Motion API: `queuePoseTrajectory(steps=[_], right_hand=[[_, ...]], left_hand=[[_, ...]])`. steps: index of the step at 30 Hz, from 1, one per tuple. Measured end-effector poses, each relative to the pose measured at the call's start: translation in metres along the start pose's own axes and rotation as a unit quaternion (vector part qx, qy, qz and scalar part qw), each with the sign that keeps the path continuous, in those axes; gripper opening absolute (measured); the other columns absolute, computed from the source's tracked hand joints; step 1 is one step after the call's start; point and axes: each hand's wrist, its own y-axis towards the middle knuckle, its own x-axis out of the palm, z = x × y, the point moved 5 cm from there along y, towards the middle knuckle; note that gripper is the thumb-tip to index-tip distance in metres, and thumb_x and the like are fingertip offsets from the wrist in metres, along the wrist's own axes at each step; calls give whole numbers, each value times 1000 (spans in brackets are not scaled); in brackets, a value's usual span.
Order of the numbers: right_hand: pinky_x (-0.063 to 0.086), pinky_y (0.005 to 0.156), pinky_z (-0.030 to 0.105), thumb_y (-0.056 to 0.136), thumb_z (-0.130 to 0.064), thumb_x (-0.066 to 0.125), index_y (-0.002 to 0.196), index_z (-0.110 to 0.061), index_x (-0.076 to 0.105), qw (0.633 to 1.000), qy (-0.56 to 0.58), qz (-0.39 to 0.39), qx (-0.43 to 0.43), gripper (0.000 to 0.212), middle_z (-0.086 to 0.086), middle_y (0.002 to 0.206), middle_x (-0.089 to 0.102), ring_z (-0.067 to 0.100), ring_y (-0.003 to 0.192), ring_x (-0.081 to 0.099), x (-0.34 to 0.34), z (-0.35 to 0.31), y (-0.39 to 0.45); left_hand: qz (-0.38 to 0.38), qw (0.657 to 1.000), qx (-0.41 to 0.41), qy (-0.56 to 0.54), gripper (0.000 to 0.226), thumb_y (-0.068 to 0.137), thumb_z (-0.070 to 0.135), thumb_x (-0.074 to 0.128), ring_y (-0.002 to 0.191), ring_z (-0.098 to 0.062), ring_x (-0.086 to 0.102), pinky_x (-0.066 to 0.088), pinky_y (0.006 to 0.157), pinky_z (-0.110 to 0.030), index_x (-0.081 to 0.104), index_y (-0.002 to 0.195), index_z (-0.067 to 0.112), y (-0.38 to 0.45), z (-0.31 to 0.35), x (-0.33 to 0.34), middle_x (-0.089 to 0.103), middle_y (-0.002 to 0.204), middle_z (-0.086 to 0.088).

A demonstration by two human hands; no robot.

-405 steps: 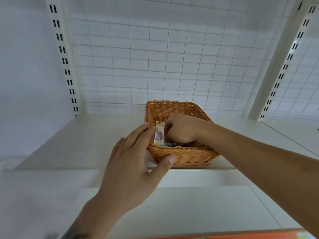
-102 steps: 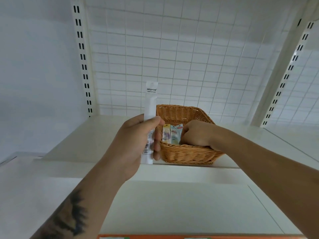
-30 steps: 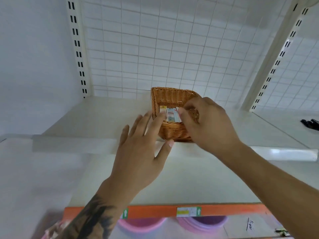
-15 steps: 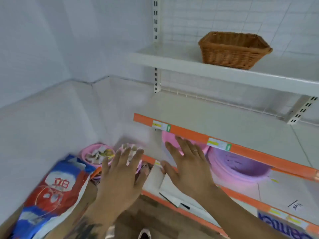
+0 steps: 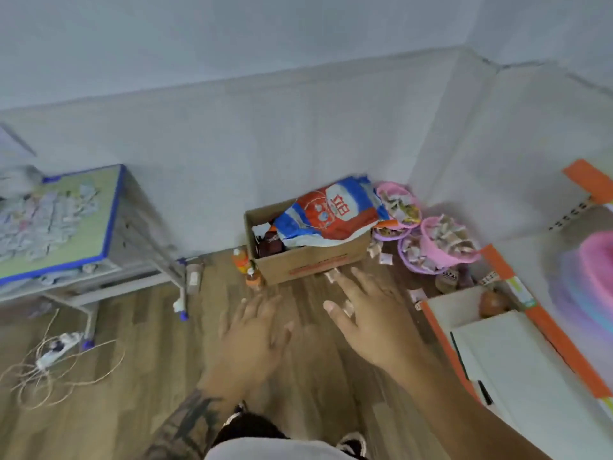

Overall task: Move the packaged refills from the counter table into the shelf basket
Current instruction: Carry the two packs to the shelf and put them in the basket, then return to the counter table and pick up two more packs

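Both hands are out in front, over the wood floor (image 5: 139, 366). The left hand (image 5: 252, 340) is near the middle of the picture, at about 6 o'clock. Its fingers are straight and spread, and it holds nothing. The right hand (image 5: 368, 320) is just beside it, a bit toward 3 o'clock. Its fingers are spread wide too, and it holds nothing.

The packaged refills (image 5: 36, 224) lie in a messy pile on the tabletop (image 5: 99, 207) far off at 9 o'clock. The tabletop is green with a blue edge. The packs are blurry, so you cannot read them.

At 12 o'clock from the hands sits a cardboard box (image 5: 311, 260) on the floor by the wall. A big red and blue bag (image 5: 331, 210) lies on top of it. Two small bottles (image 5: 247, 267) stand at the box's left corner. At 2 o'clock are pink baskets (image 5: 441, 247) full of little packs. A string (image 5: 66, 373) lies tangled on the floor at 8 o'clock. An orange-edged shelf (image 5: 507, 356) is at 4 o'clock.
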Motion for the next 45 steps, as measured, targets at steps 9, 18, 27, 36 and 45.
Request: queuePoseTrajectory(steps=[9, 18, 27, 36, 45], right_hand=[[25, 123, 42, 102, -68, 28, 159, -36, 30, 991, -52, -65, -105, 65, -2, 167, 30, 21, 153, 30, 91, -203, 42], [24, 124, 40, 103, -67, 26, 160, -37, 26, 977, -60, -96, -178, 64, -3, 168, 29, 18, 154, 27, 178, -401, 81], [28, 120, 37, 103, -66, 32, 157, -35, 33, 967, -67, -107, -222, 62, -8, 163, 35, 15, 149, 34, 208, -510, 143], [37, 118, 42, 103, -64, 34, 155, -35, 37, 955, -67, -133, -256, 59, -5, 161, 39, 20, 146, 41, 252, -589, 267], [40, 114, 44, 105, -54, 43, 154, -31, 39, 967, 22, -170, -189, 55, -3, 157, 44, 23, 142, 44, 275, -665, 436]], left_hand=[[14, 995, -86, -43, 55, 102, 64, 29, 155, -21, 22, 15, 125, -58, 29, 153, 43, -45, -203, -20, 30, 165, 8], [39, 988, -139, -48, 58, 104, 62, 28, 158, -27, 14, 7, 126, -59, 26, 157, 40, -53, -392, -77, 24, 168, 3], [75, 980, -171, -61, 58, 105, 59, 27, 159, -28, 9, 5, 126, -60, 22, 158, 39, -25, -500, -132, 18, 170, -1], [108, 964, -237, -46, 63, 102, 66, 25, 156, -29, 17, 9, 125, -60, 26, 159, 39, 38, -599, -162, 23, 169, -1], [81, 968, -234, -43, 62, 104, 62, 28, 158, -31, 11, 5, 124, -62, 13, 161, 41, 165, -681, -215, 18, 171, -5]])
